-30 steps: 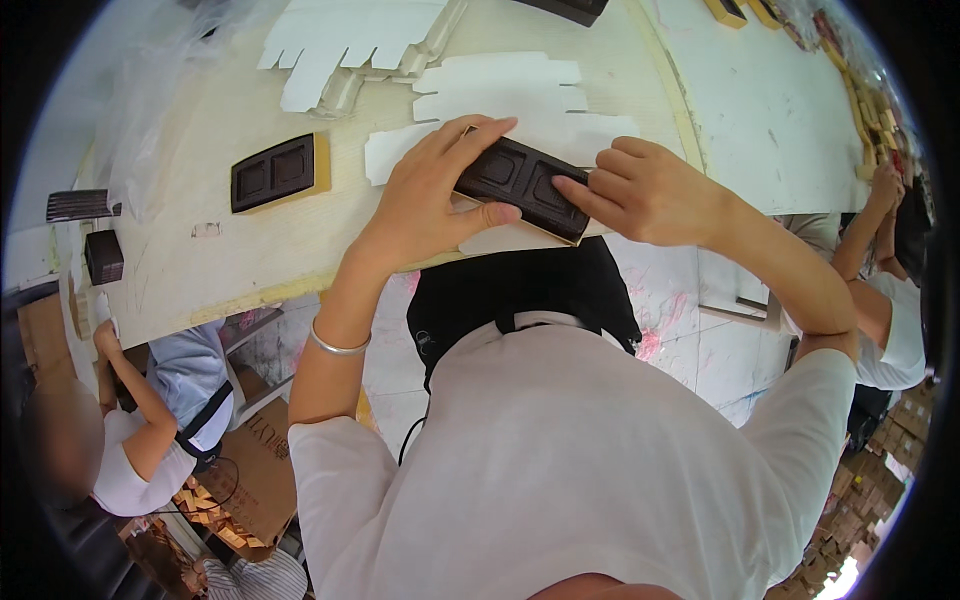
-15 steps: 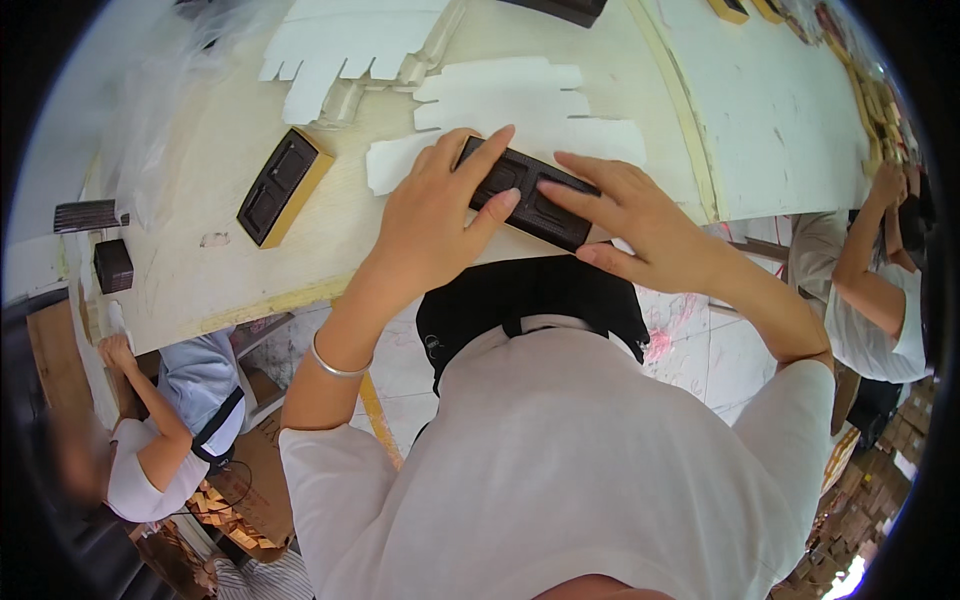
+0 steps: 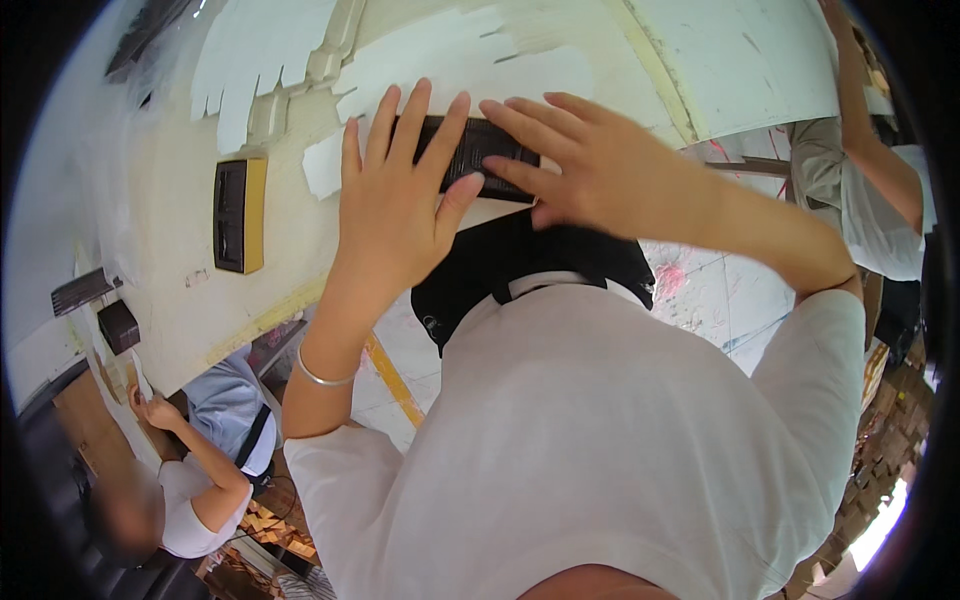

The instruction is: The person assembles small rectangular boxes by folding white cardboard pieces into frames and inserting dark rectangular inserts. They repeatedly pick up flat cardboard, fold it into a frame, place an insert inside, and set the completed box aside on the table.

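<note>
Close to the table's near edge lies a narrow box with a black moulded plastic tray (image 3: 475,155) in its top. My left hand (image 3: 392,205) lies over its left end, fingers spread flat and pointing away from me. From the right, my right hand (image 3: 600,165) reaches across the other end with its fingers apart, some of them touching the tray. Both hands cover much of the box. Beyond them is a flat white cardboard blank (image 3: 440,62) with slotted edges. To the left stands a similar box (image 3: 240,215) with a gold side and a black tray.
More white blanks (image 3: 262,55) lie at the far left of the pale table (image 3: 290,235), near clear plastic film (image 3: 120,160). Dark trays or boxes (image 3: 119,327) sit at the left edge. One person (image 3: 205,490) works at lower left, another (image 3: 880,190) at right.
My left fingers have straightened and spread over the tray. The right hand has slid left toward the left hand. The whole view has turned slightly, shifting the table things.
</note>
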Available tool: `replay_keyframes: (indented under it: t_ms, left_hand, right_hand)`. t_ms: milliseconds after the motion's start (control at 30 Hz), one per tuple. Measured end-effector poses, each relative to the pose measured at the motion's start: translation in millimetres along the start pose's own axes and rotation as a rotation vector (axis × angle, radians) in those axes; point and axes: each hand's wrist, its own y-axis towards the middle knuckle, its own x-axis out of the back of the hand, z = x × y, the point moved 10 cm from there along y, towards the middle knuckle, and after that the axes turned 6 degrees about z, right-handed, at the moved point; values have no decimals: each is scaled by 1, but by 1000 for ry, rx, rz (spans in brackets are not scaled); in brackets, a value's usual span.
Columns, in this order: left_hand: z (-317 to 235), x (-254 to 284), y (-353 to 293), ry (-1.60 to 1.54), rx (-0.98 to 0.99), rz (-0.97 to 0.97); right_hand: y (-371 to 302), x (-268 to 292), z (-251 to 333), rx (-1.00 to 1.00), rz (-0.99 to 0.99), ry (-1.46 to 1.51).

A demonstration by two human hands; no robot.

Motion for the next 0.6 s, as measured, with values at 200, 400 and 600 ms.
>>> replay_keyframes:
  t_ms: [200, 400, 600]
  left_hand:
    - [-12, -3, 6, 18, -64, 104]
    - [-9, -14, 5, 65, -37, 98]
    - [1, -13, -8, 68, 58, 18]
  right_hand:
    - [-10, -25, 12, -259, -29, -138]
    - [-24, -21, -7, -248, -381, 416]
    - [-18, -12, -15, -95, -554, 514]
